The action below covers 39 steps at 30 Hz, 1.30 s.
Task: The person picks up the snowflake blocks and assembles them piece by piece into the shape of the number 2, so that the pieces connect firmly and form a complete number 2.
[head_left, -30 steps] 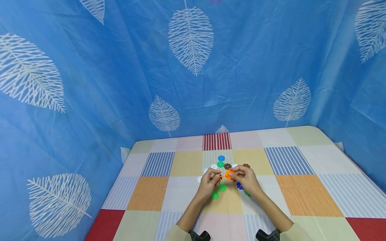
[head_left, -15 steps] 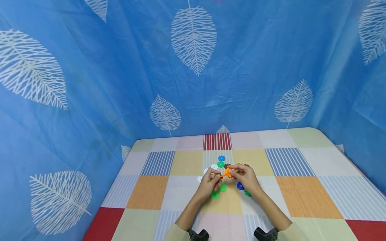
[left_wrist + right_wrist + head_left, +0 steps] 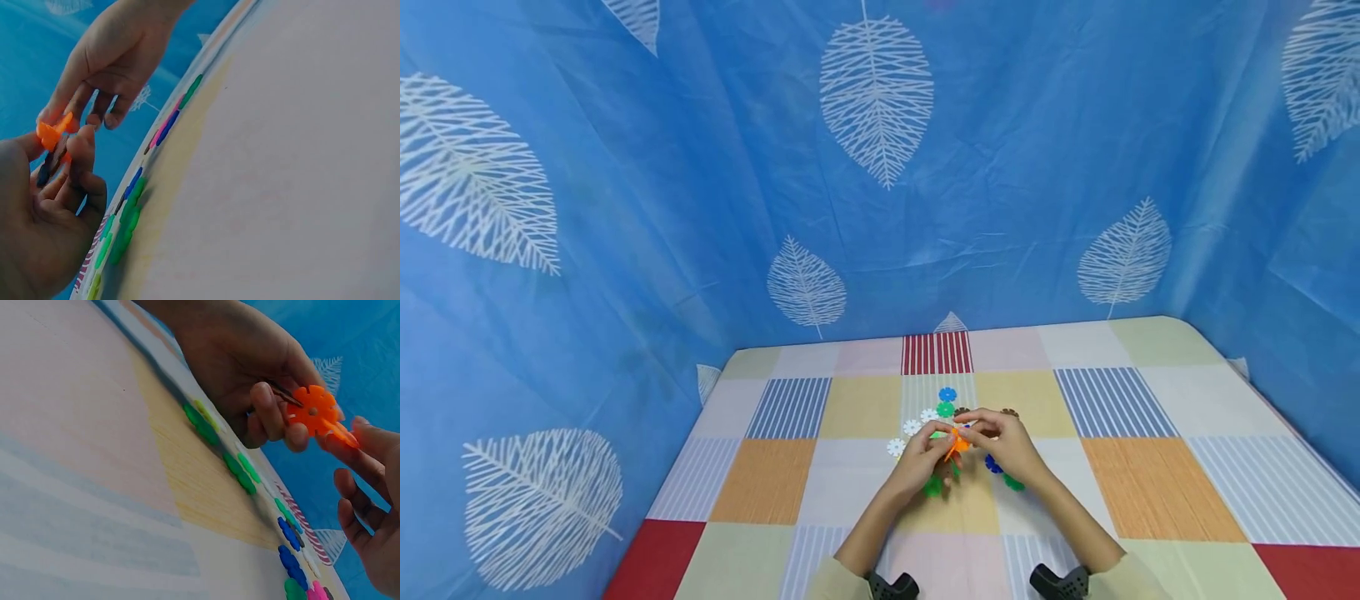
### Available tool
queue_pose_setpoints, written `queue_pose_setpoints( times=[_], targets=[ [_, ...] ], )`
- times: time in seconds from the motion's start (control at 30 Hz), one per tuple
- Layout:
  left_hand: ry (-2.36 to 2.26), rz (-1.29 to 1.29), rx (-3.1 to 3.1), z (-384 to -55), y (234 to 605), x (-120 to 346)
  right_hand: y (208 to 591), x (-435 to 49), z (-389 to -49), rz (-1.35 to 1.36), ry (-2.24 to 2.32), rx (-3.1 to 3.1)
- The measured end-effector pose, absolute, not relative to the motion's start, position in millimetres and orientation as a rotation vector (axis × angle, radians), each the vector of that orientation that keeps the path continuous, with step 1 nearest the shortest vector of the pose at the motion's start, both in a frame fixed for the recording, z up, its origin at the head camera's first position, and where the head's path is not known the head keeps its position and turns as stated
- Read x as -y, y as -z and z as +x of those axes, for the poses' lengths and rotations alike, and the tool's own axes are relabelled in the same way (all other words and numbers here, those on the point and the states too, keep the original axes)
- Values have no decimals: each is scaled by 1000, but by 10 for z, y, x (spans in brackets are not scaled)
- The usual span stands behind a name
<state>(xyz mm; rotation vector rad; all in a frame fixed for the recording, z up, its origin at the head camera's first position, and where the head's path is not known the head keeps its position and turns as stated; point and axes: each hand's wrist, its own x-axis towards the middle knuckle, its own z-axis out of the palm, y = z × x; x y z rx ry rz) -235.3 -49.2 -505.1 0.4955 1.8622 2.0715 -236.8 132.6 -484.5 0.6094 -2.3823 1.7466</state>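
My left hand (image 3: 922, 461) pinches an orange notched flower disc (image 3: 312, 406) over the patchwork cloth. A dark brown disc (image 3: 57, 156), seen nearly edge-on, sits against that orange one among the left fingers. From the right, my right hand (image 3: 1006, 442) pinches a second orange disc (image 3: 340, 432) between thumb and finger. This second disc stands at an angle to the first, their edges meeting at the notches. Under and around the hands lie more flower discs, among them a green one (image 3: 933, 486) and a dark blue one (image 3: 993, 463).
Beyond the hands lie a light blue disc (image 3: 947, 394), a green disc (image 3: 945, 409), white discs (image 3: 897, 447) and a brown disc (image 3: 1011, 412). A pink disc (image 3: 317, 591) shows at the right. Blue leaf-print curtains (image 3: 880, 250) enclose the table's back and sides.
My right hand has moved slightly left, bringing its orange disc in against the left hand's pieces. The orange discs have turned and now sit closer together between the fingertips.
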Motion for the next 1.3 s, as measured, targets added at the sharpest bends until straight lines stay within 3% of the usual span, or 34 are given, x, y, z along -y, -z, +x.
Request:
queue_pose_setpoints(
  times=[0.4,0.87,1.3],
  targets=[
    [-2239,427,-1857,-2388,5060,523,5073,-1843,-2554,298,-1446,2501],
    [-2269,319,-1916,-2288,4909,534,5194,-2022,-2537,322,-1190,2667],
    [-2214,321,-1983,-2240,4840,519,5172,-1938,-2527,387,-1326,2576]
  ],
)
